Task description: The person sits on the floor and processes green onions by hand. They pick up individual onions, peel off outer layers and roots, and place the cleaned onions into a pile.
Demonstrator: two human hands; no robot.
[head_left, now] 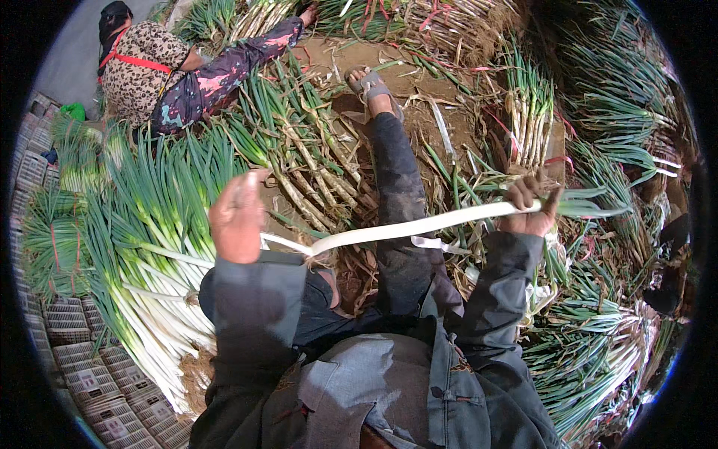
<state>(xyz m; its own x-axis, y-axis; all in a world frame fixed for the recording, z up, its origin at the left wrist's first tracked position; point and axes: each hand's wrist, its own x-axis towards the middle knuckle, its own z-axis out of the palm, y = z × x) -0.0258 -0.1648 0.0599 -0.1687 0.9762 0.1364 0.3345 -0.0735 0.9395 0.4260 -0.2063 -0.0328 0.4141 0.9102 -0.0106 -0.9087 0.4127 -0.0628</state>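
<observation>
A long green onion with a peeled white shank (415,225) stretches across in front of me, its roots towards the left. My right hand (527,206) grips it near the green leaves. Blurred and raised, my left hand (240,216) is by the root end; a short white stalk (283,241) shows beside it, and whether the fingers hold it is unclear. Below and left of that hand lies a large heap of cleaned green onions (162,258). Unpeeled stalks with dry outer leaves (308,157) rest on the ground beyond my leg.
Another person (143,67) sits at the upper left. Tied bundles stand at the upper right (527,123) and left (53,247). More green onions (600,348) are heaped along the right. Plastic crates (106,387) line the lower left. Peelings and a pale strip (443,129) litter the ground around my foot.
</observation>
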